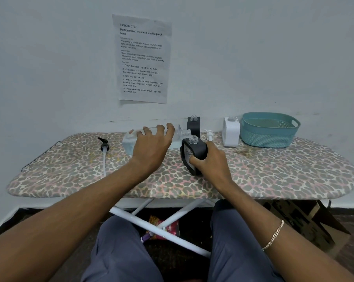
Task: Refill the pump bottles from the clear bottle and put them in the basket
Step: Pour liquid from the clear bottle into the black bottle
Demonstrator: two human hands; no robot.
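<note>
**Q:** While both vessels were tilted, how was each hand occupied?

**A:** Nearest, the right hand (209,159) was clamped round the dark pump bottle (196,151). It leaned the bottle on what looked like one lower corner on the leopard-print surface (273,169), open neck uppermost. Just beyond, the left hand (151,147) curled over the clear bottle (129,142), which lay almost on its side with its mouth just beside that neck.

**Q:** What could have failed here?

**A:** Probably a spill. The two narrow openings were not yet aligned, so a slip or a hasty tip would likely have wetted the cover.

**Q:** What was obscured?

**A:** The left hand hid the clear bottle's middle, so its fill level and any flow could not be told. Farther back lay a black pump head (104,146) and a white pump head (209,134). Behind them stood a second dark bottle (194,125) and a white bottle (231,132), both uncapped. The basket (269,137) stood at the far right, its floor partly hidden by its rim.
</note>
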